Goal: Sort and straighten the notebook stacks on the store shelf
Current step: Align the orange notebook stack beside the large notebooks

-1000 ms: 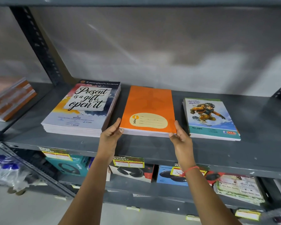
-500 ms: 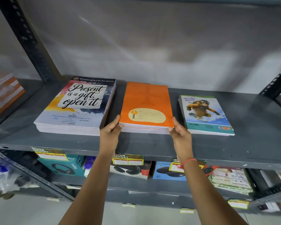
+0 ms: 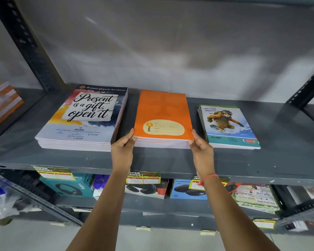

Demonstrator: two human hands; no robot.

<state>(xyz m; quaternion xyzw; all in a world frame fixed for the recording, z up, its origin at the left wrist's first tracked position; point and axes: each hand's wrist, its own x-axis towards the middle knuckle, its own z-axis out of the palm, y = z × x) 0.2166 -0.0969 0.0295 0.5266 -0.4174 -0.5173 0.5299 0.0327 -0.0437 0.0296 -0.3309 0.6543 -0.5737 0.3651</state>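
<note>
Left hand (image 3: 122, 151) and right hand (image 3: 201, 151) are still clamped on the front corners of the orange notebook stack (image 3: 163, 120), thumbs on the top cover and fingers cupping its near edge; over the last second the grip hasn't shifted. The stack sits squared mid-shelf (image 3: 170, 160), apart from the "Present is a gift" stack (image 3: 83, 118) left and the adventure-cover stack (image 3: 228, 125) right. Middle pile looks done; probably a neighbour next.
</note>
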